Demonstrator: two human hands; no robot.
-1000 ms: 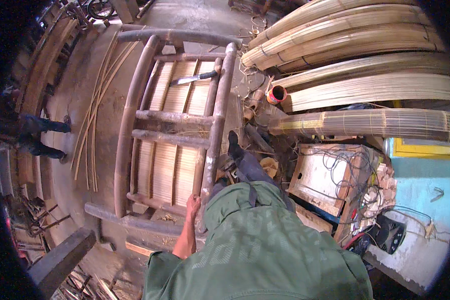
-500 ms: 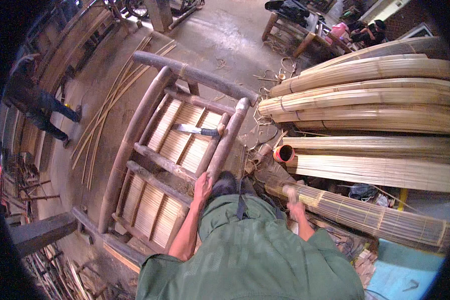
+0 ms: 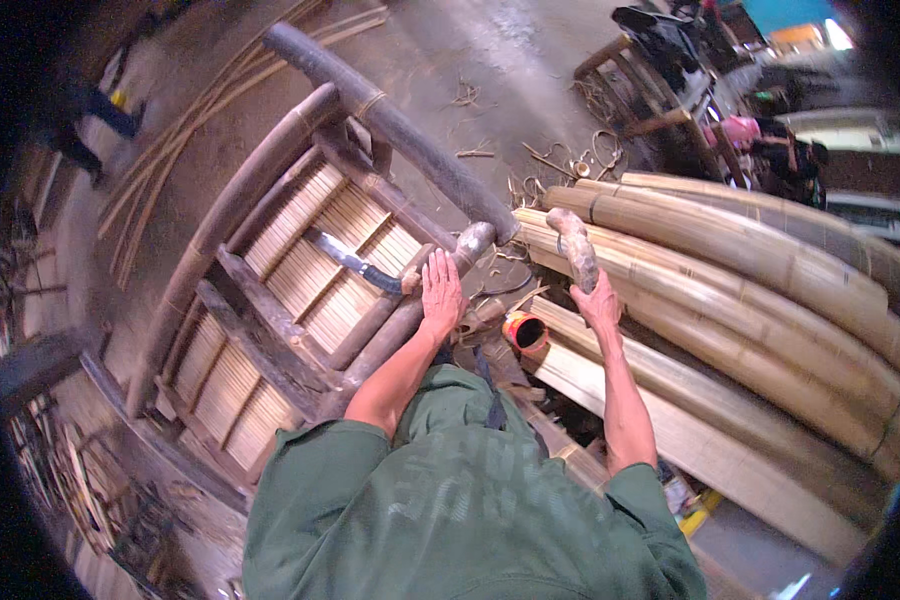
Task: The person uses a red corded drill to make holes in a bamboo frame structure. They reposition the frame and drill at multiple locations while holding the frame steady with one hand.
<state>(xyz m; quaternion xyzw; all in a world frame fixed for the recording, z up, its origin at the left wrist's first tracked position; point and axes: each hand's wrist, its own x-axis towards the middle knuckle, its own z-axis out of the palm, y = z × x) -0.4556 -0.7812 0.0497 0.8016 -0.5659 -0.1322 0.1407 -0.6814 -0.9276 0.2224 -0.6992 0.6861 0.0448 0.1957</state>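
Note:
My left hand lies with its fingers stretched out on the thick side pole of a dark bamboo frame, close to the pole's far end. Gripped in my right hand is a short, bent wooden mallet, its thick end pointing away from me. It is apart from the frame, in front of the bundled slats. A knife with a broad blade and a dark wrapped handle rests across the pale slatted panel, its handle end next to my left hand. A second slatted panel fills the nearer section.
An orange-red cup stands between my arms. Long bundles of split bamboo cover the right side. Loose strips lie on the floor at far left, near a person's legs. Another person is at the far right.
The view has turned and shifted. My left hand has moved along the side pole toward its far end. My right hand has come forward and up with the mallet.

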